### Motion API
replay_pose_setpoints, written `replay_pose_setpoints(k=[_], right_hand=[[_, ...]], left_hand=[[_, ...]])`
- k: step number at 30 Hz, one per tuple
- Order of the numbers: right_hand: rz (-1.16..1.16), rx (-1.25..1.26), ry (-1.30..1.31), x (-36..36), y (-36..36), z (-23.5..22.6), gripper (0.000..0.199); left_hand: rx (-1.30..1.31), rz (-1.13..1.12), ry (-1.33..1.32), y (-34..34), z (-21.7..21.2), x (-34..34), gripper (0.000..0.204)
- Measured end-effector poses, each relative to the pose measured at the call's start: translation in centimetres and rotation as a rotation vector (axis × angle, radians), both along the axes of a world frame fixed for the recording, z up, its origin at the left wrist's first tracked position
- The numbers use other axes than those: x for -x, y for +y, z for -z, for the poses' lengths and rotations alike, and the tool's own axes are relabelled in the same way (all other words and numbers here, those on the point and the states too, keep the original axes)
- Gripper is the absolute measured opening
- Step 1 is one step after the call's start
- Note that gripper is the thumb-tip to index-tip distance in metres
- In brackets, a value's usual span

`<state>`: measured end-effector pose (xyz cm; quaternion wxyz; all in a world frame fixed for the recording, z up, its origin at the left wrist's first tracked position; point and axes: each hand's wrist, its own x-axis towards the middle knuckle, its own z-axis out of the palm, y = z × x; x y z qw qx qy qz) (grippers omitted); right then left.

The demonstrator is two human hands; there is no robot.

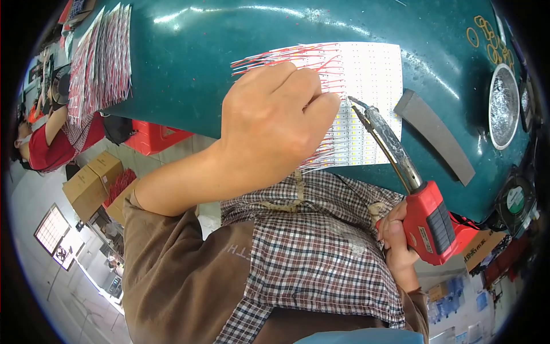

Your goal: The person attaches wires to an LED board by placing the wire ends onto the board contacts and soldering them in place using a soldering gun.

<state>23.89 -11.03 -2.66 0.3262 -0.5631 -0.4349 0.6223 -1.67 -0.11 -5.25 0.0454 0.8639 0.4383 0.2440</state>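
A white panel of small LED boards (372, 71) lies on the green table, with rows of yellowish chips and thin red and white wires (286, 54) along its left side. Over the panel, my left hand (275, 112) is closed, thumb and forefinger pinched together; what they hold, if anything, is hidden. My right hand (395, 238) grips the red handle of a soldering gun (427, 221). Its metal barrel slants up and left, a thin feed tube running alongside. The bent tip is over the panel, just right of my left fingertips.
A dark grey bar (435, 135) lies right of the panel. Farther right are a round metal dish (504, 106), yellow rubber bands (490, 40) and a small black fan (515, 198). Wired strips (103, 63) are stacked at the far left, near another person in red (54, 140).
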Motion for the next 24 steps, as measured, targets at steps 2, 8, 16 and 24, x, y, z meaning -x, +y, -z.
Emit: replay_pose_setpoints(k=[2, 8, 16, 24], right_hand=[[-0.035, 0.0, -0.012, -0.28, -0.07, 0.14, 0.012], [-0.009, 0.019, -0.015, 0.07, 0.19, -0.22, 0.012], [-0.025, 0.006, 0.008, 0.08, 0.26, -0.11, 0.011], [-0.019, 0.025, -0.02, -0.06, 0.15, -0.07, 0.012]], left_hand=[[0.021, -0.012, 0.007, -0.04, -0.14, -0.01, 0.021], [0.03, -0.011, -0.037, 0.04, -0.04, 0.06, 0.02], [0.028, -0.014, -0.007, 0.03, -0.14, -0.03, 0.02], [0.04, -0.026, 0.03, 0.02, -0.29, -0.21, 0.021]])
